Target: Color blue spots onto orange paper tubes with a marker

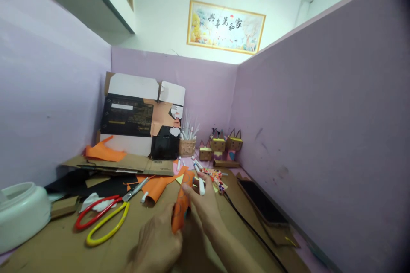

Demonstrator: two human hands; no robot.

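An orange piece with curved drawn lines (182, 204) is held upright between my two hands, low in the middle of the head view. My left hand (160, 236) is closed around its lower left end. My right hand (205, 200) grips its upper right side, thumb on the front. A white marker (201, 184) sticks out between the fingers of my right hand. Just beyond that hand lies a patterned, floral-coloured object (213, 174) with a black cord. Scissors with red and yellow handles (123, 199) lie open to the left.
A white tub (24, 213) stands far left. Orange scraps (156, 187), a flattened box (128, 111) and a basket of markers (187, 146) are behind. Small cardboard figures (218, 144) stand at the back. A dark phone-like slab (262, 202) lies right, beside the purple partition (320, 115).
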